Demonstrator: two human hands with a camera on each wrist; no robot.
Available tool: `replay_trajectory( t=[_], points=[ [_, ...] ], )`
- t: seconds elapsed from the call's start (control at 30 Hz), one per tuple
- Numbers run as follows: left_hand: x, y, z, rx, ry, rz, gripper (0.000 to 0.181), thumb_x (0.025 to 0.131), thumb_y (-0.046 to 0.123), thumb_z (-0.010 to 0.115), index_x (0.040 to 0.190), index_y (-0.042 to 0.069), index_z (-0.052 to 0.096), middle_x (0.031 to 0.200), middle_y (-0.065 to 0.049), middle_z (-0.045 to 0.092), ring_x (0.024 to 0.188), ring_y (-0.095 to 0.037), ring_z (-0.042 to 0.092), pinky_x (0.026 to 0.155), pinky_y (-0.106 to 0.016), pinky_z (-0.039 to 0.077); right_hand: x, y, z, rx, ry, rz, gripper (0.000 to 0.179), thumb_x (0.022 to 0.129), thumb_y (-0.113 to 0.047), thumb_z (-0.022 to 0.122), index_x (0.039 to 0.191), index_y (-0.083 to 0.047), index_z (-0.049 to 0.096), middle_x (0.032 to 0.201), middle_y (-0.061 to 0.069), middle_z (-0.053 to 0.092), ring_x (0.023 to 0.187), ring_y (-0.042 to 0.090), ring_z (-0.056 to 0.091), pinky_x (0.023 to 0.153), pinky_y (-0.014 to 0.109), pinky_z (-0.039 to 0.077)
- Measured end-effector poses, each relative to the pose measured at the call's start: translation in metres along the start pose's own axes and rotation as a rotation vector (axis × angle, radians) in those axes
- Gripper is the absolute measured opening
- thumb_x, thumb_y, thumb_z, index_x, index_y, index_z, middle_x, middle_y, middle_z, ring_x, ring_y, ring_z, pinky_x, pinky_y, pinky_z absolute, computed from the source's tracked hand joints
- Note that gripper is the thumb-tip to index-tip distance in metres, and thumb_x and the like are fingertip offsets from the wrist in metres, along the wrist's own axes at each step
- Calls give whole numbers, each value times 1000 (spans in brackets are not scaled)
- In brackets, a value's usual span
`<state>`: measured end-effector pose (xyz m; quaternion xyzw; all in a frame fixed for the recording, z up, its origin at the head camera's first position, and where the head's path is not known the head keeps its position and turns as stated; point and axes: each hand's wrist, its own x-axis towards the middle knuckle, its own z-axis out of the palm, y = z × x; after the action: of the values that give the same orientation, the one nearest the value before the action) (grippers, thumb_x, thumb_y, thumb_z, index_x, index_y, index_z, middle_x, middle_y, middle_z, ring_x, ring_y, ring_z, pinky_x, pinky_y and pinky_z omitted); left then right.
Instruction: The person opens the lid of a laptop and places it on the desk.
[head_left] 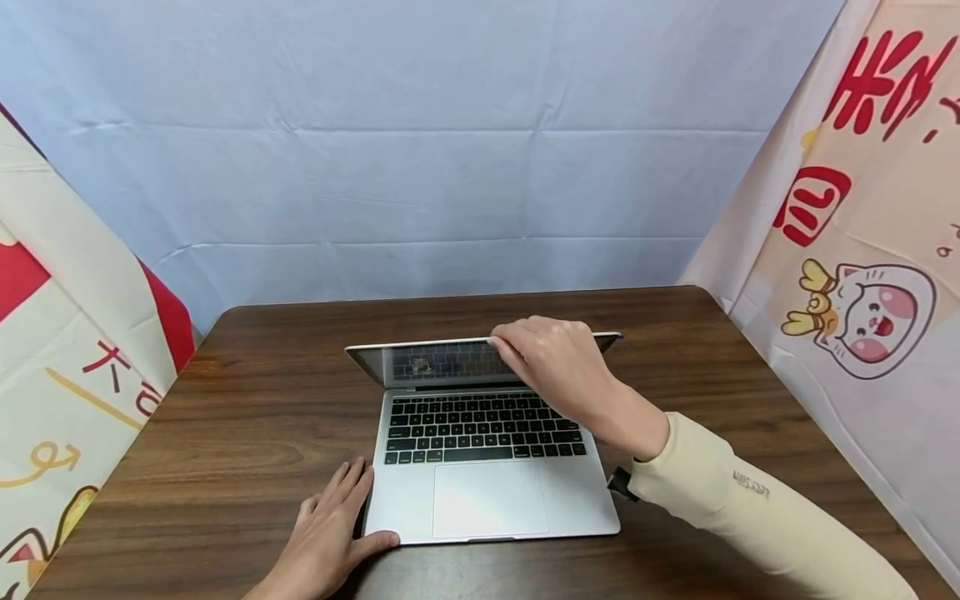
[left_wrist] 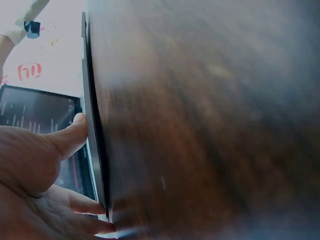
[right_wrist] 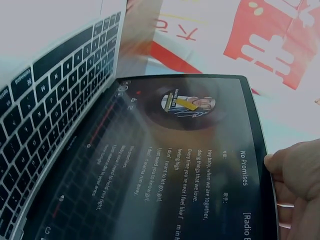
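A silver laptop [head_left: 491, 500] with black keys [head_left: 480, 429] lies on the brown wooden table, its screen [head_left: 435, 363] partly raised and tilted over the keyboard. My right hand [head_left: 555, 362] grips the screen's top edge right of the middle; the thumb lies on the front side and the fingers go behind. Lyrics and a round picture show on the lit display [right_wrist: 175, 130] in the right wrist view. At the laptop's front left corner rests my left hand [head_left: 326, 521], fingers stretched along the left side and thumb at the front edge.
The wooden table [head_left: 262, 417] spreads around the laptop on all sides. A pale cloth [head_left: 420, 167] hangs behind it, and printed cloths with red characters and cartoon figures [head_left: 873, 321] hang at the left and right. A dark wrist strap [head_left: 622, 483] shows at the right sleeve.
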<state>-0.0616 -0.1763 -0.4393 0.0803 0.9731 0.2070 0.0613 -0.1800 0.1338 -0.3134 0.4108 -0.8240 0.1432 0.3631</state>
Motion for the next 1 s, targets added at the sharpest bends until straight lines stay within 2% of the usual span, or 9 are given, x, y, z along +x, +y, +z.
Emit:
replay_trajectory(
  t=[0.1,0.3,0.6,1.0],
  points=[
    [1,1,0,-1,-13,-15,100,81,56,81,153,-3,46,161,-27,35,150,-44,30,103,-67,34,6,5,2,0,-10,20,13,101,-15,67,95,-8,75,80,2,73,67,18,68,49,33,49],
    [1,1,1,3,-22,-23,100,81,56,81,153,-3,45,162,-27,34,150,-44,30,103,-67,34,17,14,5,50,-64,88,15,104,-14,64,100,-5,74,82,4,73,70,20,68,64,39,56],
    [2,0,1,-2,-47,-51,102,81,58,80,154,-3,44,162,-27,33,150,-45,29,103,-66,33,36,31,16,43,-87,183,21,107,-18,60,103,-7,78,88,6,76,67,20,68,61,40,56],
    [4,2,1,1,-56,-57,101,81,55,81,154,-3,43,162,-27,33,151,-45,28,103,-66,32,53,52,28,53,-172,310,26,108,-22,58,108,-8,79,89,6,77,59,19,63,52,37,47]
  ],
)
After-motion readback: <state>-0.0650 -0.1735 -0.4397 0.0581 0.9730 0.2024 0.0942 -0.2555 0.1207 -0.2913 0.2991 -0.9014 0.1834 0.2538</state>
